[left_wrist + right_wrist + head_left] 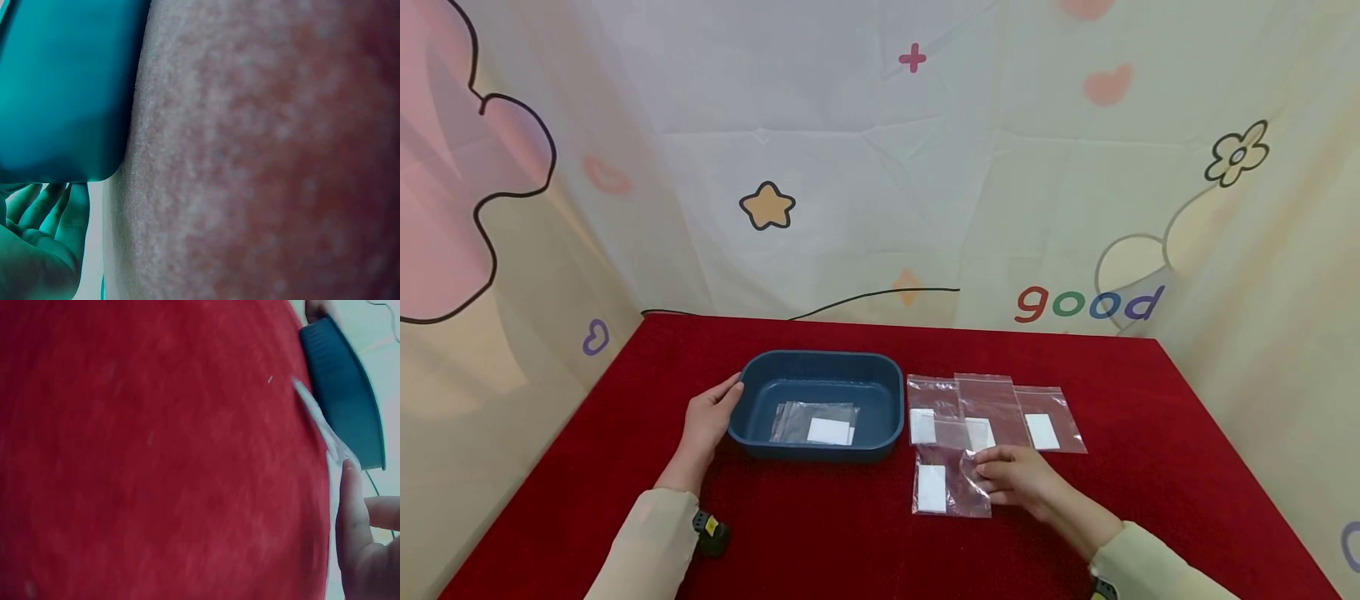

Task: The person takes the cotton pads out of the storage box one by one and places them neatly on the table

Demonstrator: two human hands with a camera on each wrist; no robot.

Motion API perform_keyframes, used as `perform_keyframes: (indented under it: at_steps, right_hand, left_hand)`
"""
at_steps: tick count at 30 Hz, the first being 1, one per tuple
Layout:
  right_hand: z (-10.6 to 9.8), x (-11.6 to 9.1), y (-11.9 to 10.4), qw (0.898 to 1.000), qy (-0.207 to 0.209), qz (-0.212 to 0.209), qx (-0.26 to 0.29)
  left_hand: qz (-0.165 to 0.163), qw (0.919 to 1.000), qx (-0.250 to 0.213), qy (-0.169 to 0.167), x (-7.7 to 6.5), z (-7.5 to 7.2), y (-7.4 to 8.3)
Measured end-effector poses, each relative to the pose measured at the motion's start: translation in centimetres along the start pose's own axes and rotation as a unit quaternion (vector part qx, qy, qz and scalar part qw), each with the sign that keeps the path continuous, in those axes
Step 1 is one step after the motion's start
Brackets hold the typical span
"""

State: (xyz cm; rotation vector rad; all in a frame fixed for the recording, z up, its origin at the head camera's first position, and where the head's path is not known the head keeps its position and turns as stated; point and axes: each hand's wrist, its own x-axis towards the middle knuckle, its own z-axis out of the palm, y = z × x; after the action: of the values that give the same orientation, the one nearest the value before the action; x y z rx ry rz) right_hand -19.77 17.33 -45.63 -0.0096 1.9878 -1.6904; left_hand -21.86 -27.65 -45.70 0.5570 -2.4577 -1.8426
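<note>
Open red cloth near both hands, clutter between them

The blue tub blocks the way just right of the left hand; overlapping plastic bags crowd the cloth beyond the right hand, while bare red tablecloth lies open between the forearms.

Red cloth, cartoon-print backdrop

You get even, bright, soft light in the head view, faint shadows, sharp focus, mild edge bending. Both wrist views are badly blurred; your left one has a teal-green cast.
</note>
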Motion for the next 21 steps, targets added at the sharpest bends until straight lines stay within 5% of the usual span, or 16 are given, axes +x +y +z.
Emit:
perform_keyframes:
  at_steps: [21]
  right_hand:
    - [1.5,-0.3,-0.1,0.994,-0.03,0.013,-0.1]
  left_hand:
    - [0.002,1.0,-0.003,0.003,0.2,0.0,-0.2]
